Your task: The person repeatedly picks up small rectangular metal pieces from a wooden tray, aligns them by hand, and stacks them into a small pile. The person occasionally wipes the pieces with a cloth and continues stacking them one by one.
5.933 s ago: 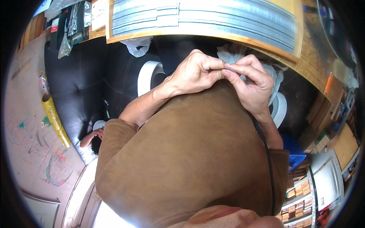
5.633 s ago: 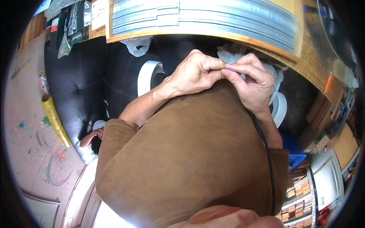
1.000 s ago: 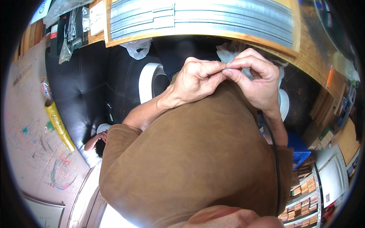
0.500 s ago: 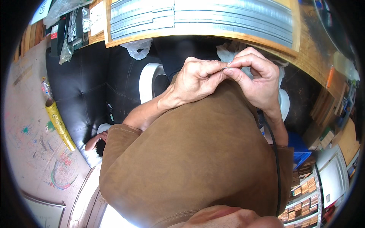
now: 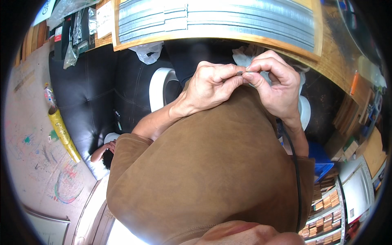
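Observation:
Both hands meet in front of my chest, just short of the table edge. Between the thumb and forefinger of my left hand is one end of a small, thin, dark piece. My right hand pinches its other end, thumb below and forefinger above. Most of the piece is hidden by the fingertips, so I cannot make out its kind. The two sets of fingertips nearly touch.
A wood-framed tray of grey strips lies on the table ahead. A black tufted sofa is to the left, with a yellow roll beside it. Another person's hand shows at lower left. A blue bin stands at right.
My fingertips have shifted slightly, and a little more of the dark piece shows between them. Both arms stay almost where they were.

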A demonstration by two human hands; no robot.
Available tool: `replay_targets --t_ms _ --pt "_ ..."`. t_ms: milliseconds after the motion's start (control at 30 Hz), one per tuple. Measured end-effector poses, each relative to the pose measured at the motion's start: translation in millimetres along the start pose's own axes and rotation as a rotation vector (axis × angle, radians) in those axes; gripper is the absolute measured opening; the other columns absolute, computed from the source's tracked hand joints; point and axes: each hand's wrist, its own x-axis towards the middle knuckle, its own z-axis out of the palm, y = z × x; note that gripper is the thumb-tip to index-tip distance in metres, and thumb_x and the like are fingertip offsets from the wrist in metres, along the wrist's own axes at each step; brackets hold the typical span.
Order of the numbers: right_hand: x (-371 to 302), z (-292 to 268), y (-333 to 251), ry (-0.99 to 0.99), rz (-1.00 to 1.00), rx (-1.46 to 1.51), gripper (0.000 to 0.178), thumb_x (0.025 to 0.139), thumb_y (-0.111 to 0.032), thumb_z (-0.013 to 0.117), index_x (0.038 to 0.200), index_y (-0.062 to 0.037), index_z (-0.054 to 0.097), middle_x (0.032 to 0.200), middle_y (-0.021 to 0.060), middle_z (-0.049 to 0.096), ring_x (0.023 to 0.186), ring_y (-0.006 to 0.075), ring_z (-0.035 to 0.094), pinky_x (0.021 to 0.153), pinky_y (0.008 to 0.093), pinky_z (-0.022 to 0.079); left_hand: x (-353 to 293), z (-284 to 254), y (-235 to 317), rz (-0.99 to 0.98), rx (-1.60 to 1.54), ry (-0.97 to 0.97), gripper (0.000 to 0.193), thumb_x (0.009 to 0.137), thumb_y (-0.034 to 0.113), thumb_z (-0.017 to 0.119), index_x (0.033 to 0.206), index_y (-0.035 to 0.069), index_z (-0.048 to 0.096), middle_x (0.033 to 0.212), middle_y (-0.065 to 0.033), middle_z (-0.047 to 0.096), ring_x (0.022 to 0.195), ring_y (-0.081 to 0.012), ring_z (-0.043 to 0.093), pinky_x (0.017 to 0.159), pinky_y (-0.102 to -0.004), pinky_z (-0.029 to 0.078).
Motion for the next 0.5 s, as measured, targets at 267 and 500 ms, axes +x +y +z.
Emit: replay_targets --t_ms 267,500 --pt "-0.4 1.5 -2.7 -0.030 -0.017 -0.076 0.011 0.083 0.002 0.080 0.094 -0.0005 0.077 0.085 0.0068 0.069 0.077 0.0145 0.065 0.069 0.0261 0.052 -0.9 -1.1 -2.4 0.002 -0.021 -0.018 0.015 0.092 0.003 0.076 0.106 -0.002 0.077 0.081 -0.0127 0.077 0.068 -0.0122 0.073 0.058 -0.0232 0.055" --pt "-1.5 3.9 -2.1 0.002 -0.044 -0.092 0.010 0.083 0.002 0.079 0.092 -0.0001 0.076 0.086 0.0070 0.069 0.077 0.0147 0.066 0.069 0.0261 0.052 0.0 -2.6 2.3 -0.025 0.010 -0.016 0.015 0.092 0.003 0.076 0.106 -0.003 0.077 0.081 -0.0127 0.077 0.068 -0.0108 0.072 0.059 -0.0223 0.054"
